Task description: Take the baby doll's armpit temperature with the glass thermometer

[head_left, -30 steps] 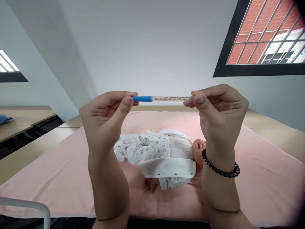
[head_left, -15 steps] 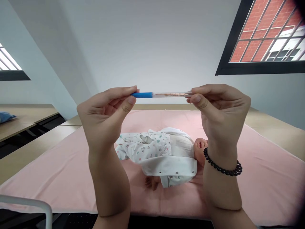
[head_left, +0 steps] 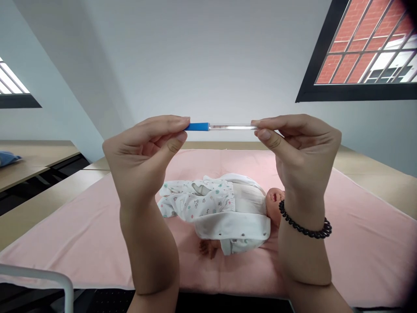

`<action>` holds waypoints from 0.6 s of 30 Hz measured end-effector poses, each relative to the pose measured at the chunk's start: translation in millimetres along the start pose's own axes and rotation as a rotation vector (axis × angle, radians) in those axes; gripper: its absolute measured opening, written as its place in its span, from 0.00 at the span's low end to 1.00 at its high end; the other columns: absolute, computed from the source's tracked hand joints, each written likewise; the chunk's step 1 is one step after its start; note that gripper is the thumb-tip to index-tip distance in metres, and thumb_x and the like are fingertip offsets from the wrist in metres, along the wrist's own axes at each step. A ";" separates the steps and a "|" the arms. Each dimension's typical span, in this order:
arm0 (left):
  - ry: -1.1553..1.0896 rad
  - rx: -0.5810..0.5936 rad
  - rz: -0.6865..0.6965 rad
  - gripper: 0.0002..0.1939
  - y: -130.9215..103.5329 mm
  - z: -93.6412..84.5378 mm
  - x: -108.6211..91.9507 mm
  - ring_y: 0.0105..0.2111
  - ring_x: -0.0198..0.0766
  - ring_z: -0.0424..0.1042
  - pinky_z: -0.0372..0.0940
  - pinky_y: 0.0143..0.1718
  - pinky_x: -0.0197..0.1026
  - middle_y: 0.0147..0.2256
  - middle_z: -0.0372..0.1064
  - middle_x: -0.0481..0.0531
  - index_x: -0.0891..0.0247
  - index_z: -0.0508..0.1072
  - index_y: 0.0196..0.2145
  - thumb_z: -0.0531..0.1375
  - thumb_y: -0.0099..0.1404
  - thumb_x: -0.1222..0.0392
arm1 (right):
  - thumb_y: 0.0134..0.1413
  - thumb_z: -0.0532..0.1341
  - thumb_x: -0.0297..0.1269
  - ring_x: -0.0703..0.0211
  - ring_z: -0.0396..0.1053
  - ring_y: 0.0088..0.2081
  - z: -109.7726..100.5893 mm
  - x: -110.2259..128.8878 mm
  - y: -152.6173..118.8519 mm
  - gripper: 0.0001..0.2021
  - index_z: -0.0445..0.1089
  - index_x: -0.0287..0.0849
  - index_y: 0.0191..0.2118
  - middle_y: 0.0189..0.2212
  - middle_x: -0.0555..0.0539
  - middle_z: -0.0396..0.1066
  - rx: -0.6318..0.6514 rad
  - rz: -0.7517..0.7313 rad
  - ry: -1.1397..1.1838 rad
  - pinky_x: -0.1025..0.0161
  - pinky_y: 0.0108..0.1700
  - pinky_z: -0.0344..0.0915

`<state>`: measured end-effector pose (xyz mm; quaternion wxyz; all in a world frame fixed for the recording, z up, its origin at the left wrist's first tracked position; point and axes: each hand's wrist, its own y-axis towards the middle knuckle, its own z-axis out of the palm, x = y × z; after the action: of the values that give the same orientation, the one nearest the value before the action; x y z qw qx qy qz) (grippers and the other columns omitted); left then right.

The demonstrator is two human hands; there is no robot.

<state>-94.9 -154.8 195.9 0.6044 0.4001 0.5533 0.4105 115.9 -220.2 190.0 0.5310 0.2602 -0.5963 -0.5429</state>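
A slim glass thermometer (head_left: 230, 127) with a blue end piece (head_left: 198, 127) is held level at about eye height. My left hand (head_left: 143, 148) pinches the blue end between thumb and fingers. My right hand (head_left: 299, 148) pinches the clear end the same way, hiding its tip. A bright silvery streak runs along the clear tube. Below and beyond my hands, a baby doll (head_left: 249, 202) lies on its back in a white top and patterned trousers (head_left: 208, 200). Its mouth shows open, and my right wrist covers part of its head.
Pink cloth (head_left: 365, 243) covers the table under the doll. A white metal rail (head_left: 39, 273) stands at the lower left. A blue item (head_left: 8, 158) lies on a wooden table (head_left: 39, 152) at the left. A barred window (head_left: 368, 48) is at the upper right.
The thermometer looks rolled slightly: brownish markings showed along the tube before, and a silvery streak shows now. Fingers of both hands have shifted a little on its ends.
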 end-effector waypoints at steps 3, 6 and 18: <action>0.021 0.019 0.006 0.09 0.2 -1.2 0.0 0.48 0.50 0.80 0.80 0.46 0.57 0.39 0.81 0.40 0.44 0.84 0.38 0.72 0.61 0.59 | 0.55 0.70 0.22 0.59 0.78 0.40 0.4 0.9 -0.1 0.12 0.81 0.49 0.38 0.36 0.54 0.80 0.000 -0.001 0.032 0.57 0.47 0.80; 0.033 0.017 0.016 0.09 0.3 -2.2 -0.6 0.47 0.51 0.80 0.79 0.47 0.59 0.40 0.81 0.40 0.44 0.84 0.38 0.72 0.61 0.59 | 0.55 0.70 0.23 0.58 0.78 0.40 -0.4 0.3 -0.3 0.11 0.81 0.49 0.38 0.36 0.53 0.80 0.006 0.001 0.044 0.56 0.48 0.80; 0.027 0.035 0.026 0.12 -0.5 -3.4 -4.8 0.48 0.50 0.79 0.74 0.48 0.65 0.40 0.81 0.38 0.49 0.84 0.40 0.71 0.62 0.67 | 0.56 0.71 0.26 0.55 0.78 0.43 -1.2 0.5 -1.2 0.10 0.80 0.50 0.38 0.37 0.53 0.80 0.016 0.007 0.011 0.52 0.51 0.80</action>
<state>-98.5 -159.4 196.8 0.5843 0.4124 0.5632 0.4139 116.6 -221.4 188.9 0.5341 0.2651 -0.5988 -0.5348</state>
